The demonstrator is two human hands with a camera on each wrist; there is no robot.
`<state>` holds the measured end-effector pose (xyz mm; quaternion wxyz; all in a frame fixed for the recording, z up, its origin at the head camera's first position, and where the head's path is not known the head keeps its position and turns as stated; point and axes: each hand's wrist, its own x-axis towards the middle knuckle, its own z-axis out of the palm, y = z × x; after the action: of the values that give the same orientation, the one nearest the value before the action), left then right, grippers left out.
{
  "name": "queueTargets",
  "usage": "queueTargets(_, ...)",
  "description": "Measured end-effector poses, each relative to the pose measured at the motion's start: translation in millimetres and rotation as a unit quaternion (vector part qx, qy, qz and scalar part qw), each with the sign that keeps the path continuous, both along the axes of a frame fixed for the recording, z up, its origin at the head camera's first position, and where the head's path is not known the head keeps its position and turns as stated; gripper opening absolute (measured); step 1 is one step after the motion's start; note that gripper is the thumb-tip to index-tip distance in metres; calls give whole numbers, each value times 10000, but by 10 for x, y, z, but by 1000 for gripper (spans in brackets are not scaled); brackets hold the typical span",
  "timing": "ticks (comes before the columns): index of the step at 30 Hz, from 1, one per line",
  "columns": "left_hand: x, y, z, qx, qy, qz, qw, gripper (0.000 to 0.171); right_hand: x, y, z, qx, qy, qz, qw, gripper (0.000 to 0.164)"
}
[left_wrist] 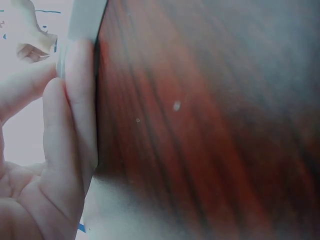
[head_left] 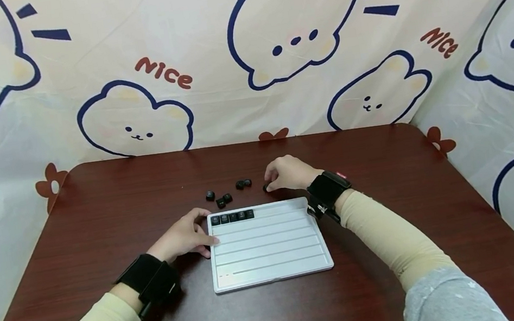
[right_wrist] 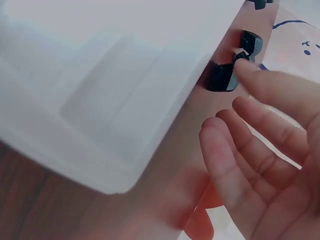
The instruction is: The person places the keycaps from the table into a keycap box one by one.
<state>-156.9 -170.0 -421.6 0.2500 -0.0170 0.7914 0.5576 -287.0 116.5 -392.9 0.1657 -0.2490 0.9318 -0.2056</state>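
At the left of the desk (head_left: 92, 216), the left hand (head_left: 185, 235) pinches the edge of a white ridged board (head_left: 269, 244), its thumb on the top face and other fingers along the side. The board lies flat between the arms, with five set keycaps (head_left: 232, 217) lined up at the left of its top row. Just beyond its far edge, five loose keycaps (head_left: 227, 198) sit scattered on the desk. Farther right, the right hand (head_left: 290, 172) pinches one black keycap (head_left: 265, 187) between thumb and forefinger, its other fingers loosely curved.
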Motion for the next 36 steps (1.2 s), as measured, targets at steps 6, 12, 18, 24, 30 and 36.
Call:
queueTargets(6,-6,4,1,-68,10,8,10000,66,-23,-36,-22,93,6,99,9999,24)
queueTargets(12,-10,9,-1,-37,6,1,10000,66,0,-64,-34,147,-30,85,9999,23)
queueTargets(18,-20,-2,-14,-36,-12,10,10000,66,25,-79,-25,176,53,113,9998,20)
queueTargets(24,-17,-6,-18,-15,11,-16,10000,67,37,-77,-32,158,110,121,9997,21)
queueTargets(30,-14,-1,-19,-11,25,-20,10000,66,30,-66,-63,126,136,63,9998,27)
queueTargets(36,-23,-5,-27,-7,49,-23,10000,66,25,-42,-18,181,137,53,9997,23)
